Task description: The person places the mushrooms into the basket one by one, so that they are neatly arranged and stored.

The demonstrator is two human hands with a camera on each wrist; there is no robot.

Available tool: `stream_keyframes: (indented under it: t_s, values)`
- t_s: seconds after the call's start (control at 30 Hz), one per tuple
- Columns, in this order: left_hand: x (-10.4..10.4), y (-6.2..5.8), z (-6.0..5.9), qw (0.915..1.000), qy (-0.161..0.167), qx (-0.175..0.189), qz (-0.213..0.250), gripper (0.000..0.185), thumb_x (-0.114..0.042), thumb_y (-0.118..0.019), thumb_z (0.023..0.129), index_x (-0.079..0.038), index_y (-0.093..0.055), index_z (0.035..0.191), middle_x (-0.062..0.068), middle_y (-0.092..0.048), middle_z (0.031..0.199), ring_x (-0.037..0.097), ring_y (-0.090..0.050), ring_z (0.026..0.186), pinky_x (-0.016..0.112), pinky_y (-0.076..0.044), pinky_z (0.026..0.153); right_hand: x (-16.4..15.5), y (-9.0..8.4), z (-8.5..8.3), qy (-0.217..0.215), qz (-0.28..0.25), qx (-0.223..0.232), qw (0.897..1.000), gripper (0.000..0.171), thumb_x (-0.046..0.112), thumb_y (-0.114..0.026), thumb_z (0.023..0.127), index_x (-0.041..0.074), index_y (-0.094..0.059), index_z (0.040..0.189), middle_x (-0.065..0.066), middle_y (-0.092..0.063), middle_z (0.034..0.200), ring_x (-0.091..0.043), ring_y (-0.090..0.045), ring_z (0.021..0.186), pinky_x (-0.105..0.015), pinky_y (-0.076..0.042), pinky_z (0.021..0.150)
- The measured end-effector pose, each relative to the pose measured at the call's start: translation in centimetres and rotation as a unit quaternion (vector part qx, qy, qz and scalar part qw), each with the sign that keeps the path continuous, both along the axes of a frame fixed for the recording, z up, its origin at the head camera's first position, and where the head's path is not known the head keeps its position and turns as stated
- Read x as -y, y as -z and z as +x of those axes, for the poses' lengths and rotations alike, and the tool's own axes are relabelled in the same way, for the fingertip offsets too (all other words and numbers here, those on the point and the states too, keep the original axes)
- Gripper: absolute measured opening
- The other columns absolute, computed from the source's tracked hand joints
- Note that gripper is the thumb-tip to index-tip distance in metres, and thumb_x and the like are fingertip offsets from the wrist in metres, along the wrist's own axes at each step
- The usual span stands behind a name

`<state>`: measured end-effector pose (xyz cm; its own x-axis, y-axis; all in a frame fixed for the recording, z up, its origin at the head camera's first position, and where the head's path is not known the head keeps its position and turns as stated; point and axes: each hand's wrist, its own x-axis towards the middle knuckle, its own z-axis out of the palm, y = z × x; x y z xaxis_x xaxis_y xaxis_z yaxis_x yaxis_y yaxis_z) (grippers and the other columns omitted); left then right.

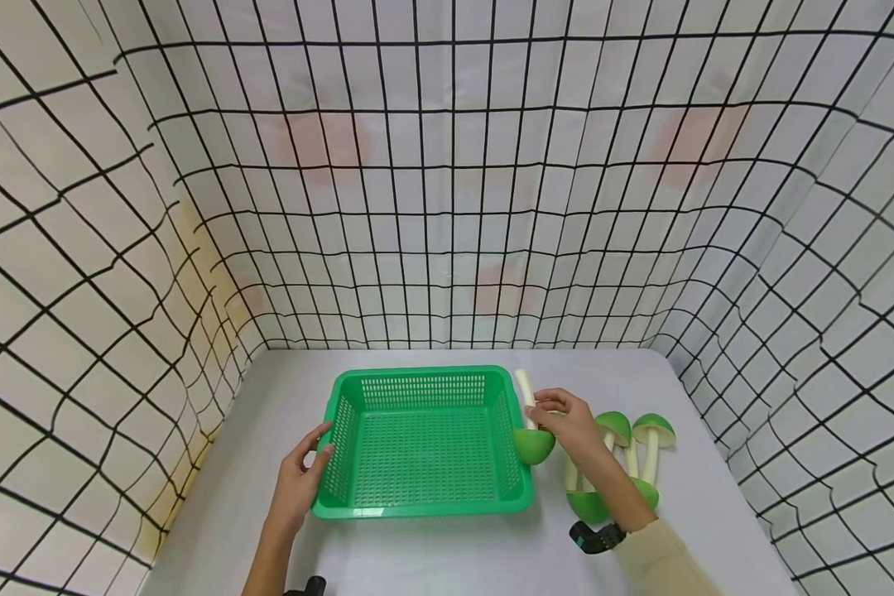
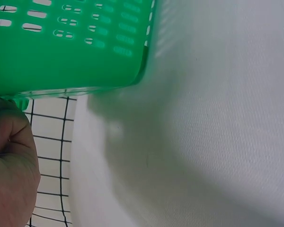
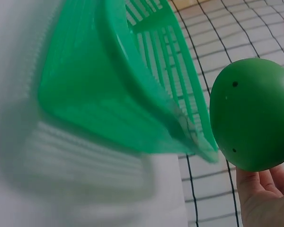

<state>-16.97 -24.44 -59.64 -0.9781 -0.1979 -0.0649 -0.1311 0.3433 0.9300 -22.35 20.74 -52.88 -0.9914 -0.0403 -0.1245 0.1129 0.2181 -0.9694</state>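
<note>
A green plastic basket [image 1: 420,511] with slotted walls stands on the white table, and nothing lies inside it. My left hand [image 1: 295,480] holds its left rim between thumb and fingers; in the left wrist view that hand [image 2: 12,165] shows only partly, beside the basket wall [image 2: 75,66]. By the right rim, my right hand [image 1: 572,426] pinches the white stem of a toy mushroom [image 1: 534,447], its green cap hanging downward. The right wrist view shows the dark-dotted cap [image 3: 253,113] hiding the stem and most fingertips of the right hand [image 3: 265,203].
Several more green-capped mushrooms [image 1: 651,439] lie on the table to the right, partly behind my right forearm. Black wire mesh [image 1: 447,190] over white sheeting closes off the back and both sides of the white table [image 1: 447,563].
</note>
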Motion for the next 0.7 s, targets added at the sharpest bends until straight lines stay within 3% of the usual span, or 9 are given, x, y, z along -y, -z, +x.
stream_keyframes:
  t_s: [0.3,0.7]
  values:
    - [-0.1,0.2,0.0,1.0,-0.005,0.0,-0.001,0.042,-0.031,-0.059,0.106,-0.028,-0.054,0.148,0.013,-0.053,0.123,0.02,-0.055,0.083,0.026,-0.05,0.068,3.8,1.5,-0.6,-0.01,-0.021,0.008,1.0,0.039,0.018,-0.077,0.094,0.0,-0.063,0.126,-0.01,-0.066,0.105,-0.015,-0.069,0.085,-0.027,-0.059,0.075]
    - [-0.1,0.4,-0.1,1.0,-0.006,0.0,-0.001,0.042,-0.033,-0.058,0.106,-0.029,-0.054,0.148,0.012,-0.053,0.123,0.021,-0.054,0.087,0.026,-0.049,0.069,7.2,2.4,-0.7,-0.02,-0.022,0.016,0.999,0.038,0.019,-0.078,0.093,0.004,-0.065,0.125,-0.015,-0.067,0.109,-0.019,-0.07,0.085,-0.032,-0.06,0.076]
